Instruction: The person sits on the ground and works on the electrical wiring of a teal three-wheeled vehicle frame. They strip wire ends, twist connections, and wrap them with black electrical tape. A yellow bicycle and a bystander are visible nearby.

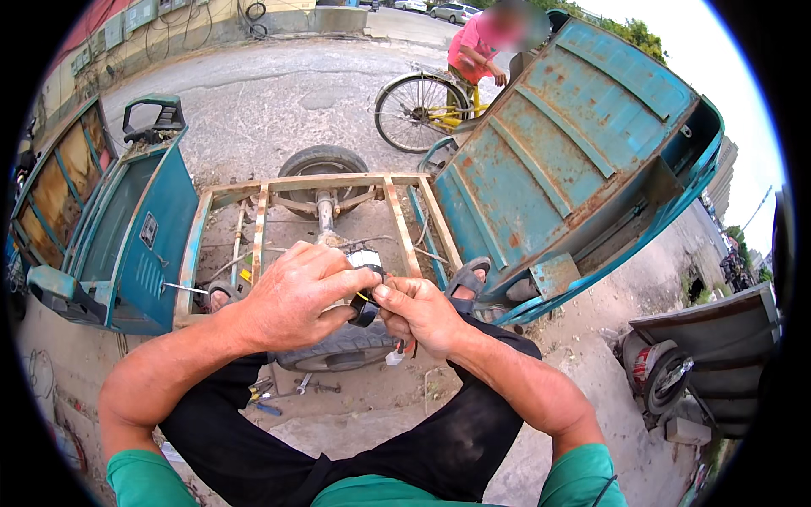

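Note:
My left hand (308, 291) is closed around what looks like a roll of black tape (365, 313), its dark curved side showing below the fingers. A round whitish piece (364, 258) shows just above the fingertips; whether it belongs to the roll I cannot tell. My right hand (418, 314), touching or nearly touching the left, pinches thin wires. Below its fingers the wires end in a white plug connector (394, 357). A short yellow strand shows between the hands. Both hands are held above the near wheel (338, 351) of a vehicle frame.
A rusty frame (193, 245) with an axle and a far wheel (323, 160) lies ahead. Teal body panels stand left (139, 245) and right (557, 127). Wrenches (304, 383) lie on the ground. A person in pink (477, 46) is beside a yellow bicycle (422, 110).

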A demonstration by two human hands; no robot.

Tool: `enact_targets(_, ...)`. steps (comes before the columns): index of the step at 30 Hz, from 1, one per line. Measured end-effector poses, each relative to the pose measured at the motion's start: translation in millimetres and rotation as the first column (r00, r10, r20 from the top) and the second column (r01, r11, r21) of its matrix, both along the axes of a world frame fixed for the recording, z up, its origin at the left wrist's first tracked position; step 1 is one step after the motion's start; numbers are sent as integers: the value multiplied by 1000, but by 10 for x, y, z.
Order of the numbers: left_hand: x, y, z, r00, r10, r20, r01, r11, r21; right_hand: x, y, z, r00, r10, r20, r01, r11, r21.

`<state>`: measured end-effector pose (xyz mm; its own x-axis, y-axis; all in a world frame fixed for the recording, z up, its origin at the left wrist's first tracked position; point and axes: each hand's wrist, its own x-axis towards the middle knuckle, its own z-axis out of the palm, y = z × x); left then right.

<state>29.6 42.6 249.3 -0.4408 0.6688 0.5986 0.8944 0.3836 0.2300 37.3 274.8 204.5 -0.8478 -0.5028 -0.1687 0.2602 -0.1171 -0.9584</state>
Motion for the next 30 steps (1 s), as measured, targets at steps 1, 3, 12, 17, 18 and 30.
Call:
enact_targets(1,-5,27,0,990,19,-142,-21,1000,-14,-5,-1,12,999,12,35,-11,999,-39)
enact_targets(3,2,96,-47,969,-1,-247,-2,1000,-13,23,-16,35,999,31,26,-30,997,-64)
enact_targets(12,118,180,-57,967,-84,241,22,968,250,52,-10,72,998,56,15,-53,990,-132)
enact_targets(17,104,182,220,660,-57,749,-227,935,271,95,-3,202,990,1,-144,-15,995,-98)
enact_targets(18,94,185,245,615,-74,785,-238,932,274,114,4,211,983,-20,-181,7,997,-76)
enact_targets(30,39,143,241,596,85,799,-236,969,73,123,-33,208,848,37,-529,204,897,391)
